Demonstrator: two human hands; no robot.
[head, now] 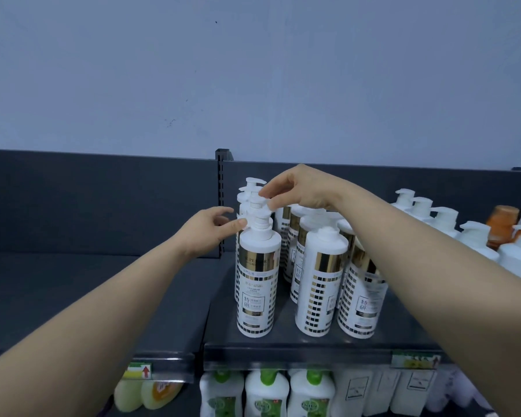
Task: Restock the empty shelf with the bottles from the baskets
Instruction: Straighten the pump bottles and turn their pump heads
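Observation:
Several white pump bottles with gold bands stand in rows on the dark top shelf [283, 341]. The front-left bottle [257, 284] stands upright near the shelf's front edge. My left hand [208, 231] touches its pump head with its fingertips, the fingers apart. My right hand [298, 188] pinches the pump head [260, 206] of a bottle just behind it in the same row. Two more front bottles [319, 284] [361, 299] stand to the right, the right one partly behind my forearm.
The shelf section to the left [88, 290] holds nothing. Plain white pump bottles [475, 239] and an orange-capped one [504, 224] stand at the right. Below are green-capped bottles [266, 392], yellow bottles [148, 395] and price tags. A slotted upright [221, 188] divides the back panel.

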